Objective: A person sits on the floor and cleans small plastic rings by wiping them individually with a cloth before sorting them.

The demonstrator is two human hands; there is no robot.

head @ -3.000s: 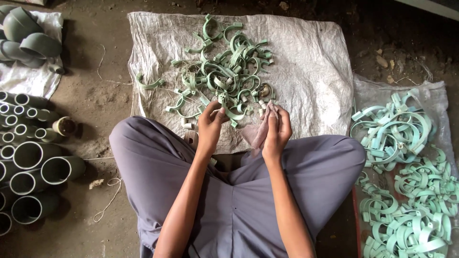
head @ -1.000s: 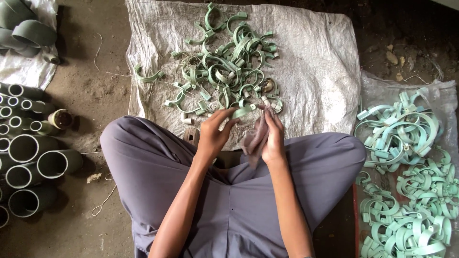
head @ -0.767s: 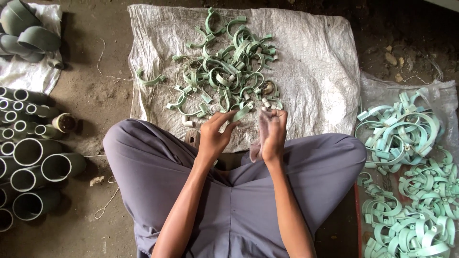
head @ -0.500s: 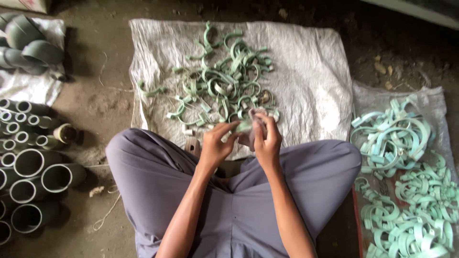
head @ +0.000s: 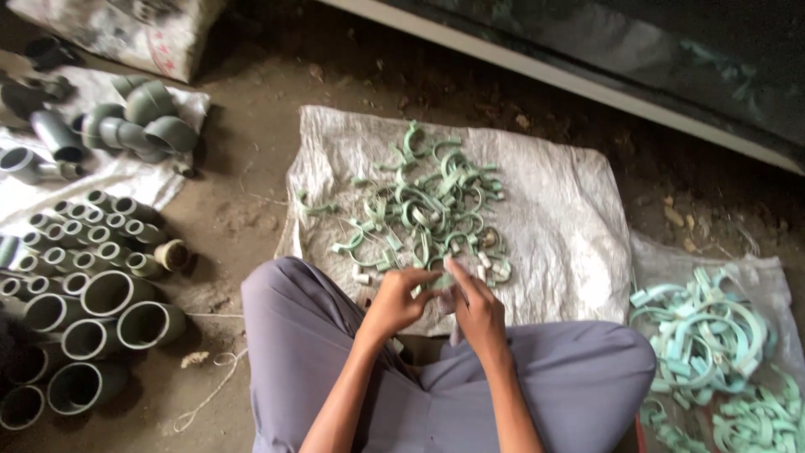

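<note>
I sit cross-legged on the ground in grey trousers. My left hand (head: 398,300) and my right hand (head: 475,307) meet at the near edge of a white woven sack (head: 570,218) spread flat. Between their fingertips they pinch a small pale green clip piece (head: 439,281); a bit of cloth hangs under the right hand. Just beyond the fingers lies a loose pile of green curved pipe clips (head: 423,214) on the sack.
Grey pipe couplings (head: 80,285) stand in rows on the left, with grey elbow fittings (head: 142,122) on another sack behind them. A heap of larger light green clamps (head: 713,352) lies at the right. A pale ledge (head: 587,84) runs along the back.
The hands have drawn closer together and now pinch a green piece between them. The view has swung left and tilted up, so the sack sits further right and the back ledge shows.
</note>
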